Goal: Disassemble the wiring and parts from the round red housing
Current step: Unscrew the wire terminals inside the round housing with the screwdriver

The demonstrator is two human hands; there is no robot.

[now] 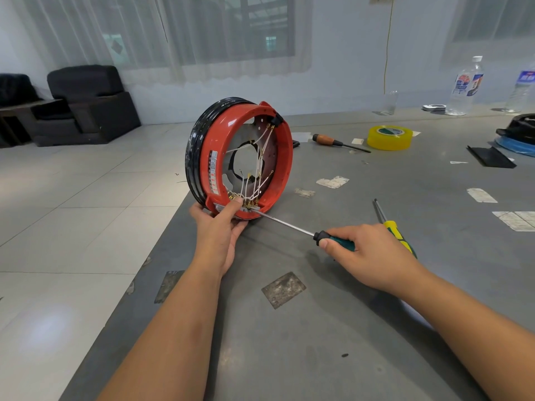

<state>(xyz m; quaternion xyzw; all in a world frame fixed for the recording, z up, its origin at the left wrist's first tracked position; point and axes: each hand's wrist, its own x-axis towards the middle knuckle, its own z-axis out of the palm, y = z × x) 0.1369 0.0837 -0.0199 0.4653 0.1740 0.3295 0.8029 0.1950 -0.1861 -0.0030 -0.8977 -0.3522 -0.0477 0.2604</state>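
The round red housing (285, 157) stands on its edge at the left corner of the grey table (318, 328), its open side facing me. White wires (262, 157) with brass terminals cross its inside down to a terminal strip (247, 204) at the bottom rim. My left hand (221, 227) grips that bottom rim, thumb pressed by the terminals. My right hand (367, 253) holds a green-handled screwdriver (289, 225); its tip rests at the terminal strip.
A yellow-green screwdriver (390, 225) lies just behind my right hand. Further back lie an orange-handled screwdriver (338, 142), a yellow tape roll (389, 137), a black plate (490, 157) and water bottles (466, 85). The table's left edge drops to tiled floor.
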